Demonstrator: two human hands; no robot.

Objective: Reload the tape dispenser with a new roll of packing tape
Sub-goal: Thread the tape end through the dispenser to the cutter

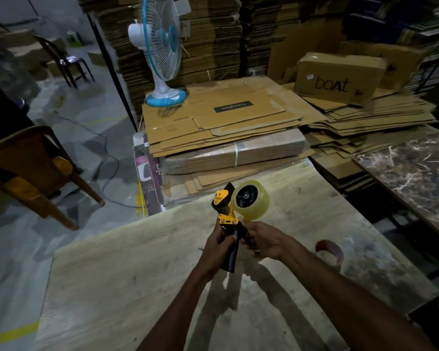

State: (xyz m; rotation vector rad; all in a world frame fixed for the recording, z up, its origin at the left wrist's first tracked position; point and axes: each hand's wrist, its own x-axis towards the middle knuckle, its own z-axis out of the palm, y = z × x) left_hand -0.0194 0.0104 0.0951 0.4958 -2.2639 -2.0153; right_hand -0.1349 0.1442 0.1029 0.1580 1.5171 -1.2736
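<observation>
A yellow and black tape dispenser [225, 214] is held upright above the wooden table [127, 274]. A full roll of clear packing tape [257, 202] sits on its black hub, facing me. My left hand [219, 243] grips the dark handle from the left. My right hand [262, 240] grips the dispenser from the right, just under the roll, with a fingertip touching the yellow bracket. An empty brown tape core [331, 250] lies on the table to the right of my right wrist.
Flattened cardboard boxes [226, 122] are stacked beyond the table's far edge, with a blue and white table fan [160, 51] on them and a "boat" carton [340, 77] at back right. A brown plastic chair [33, 171] stands left. A marble-topped surface [416, 178] lies right.
</observation>
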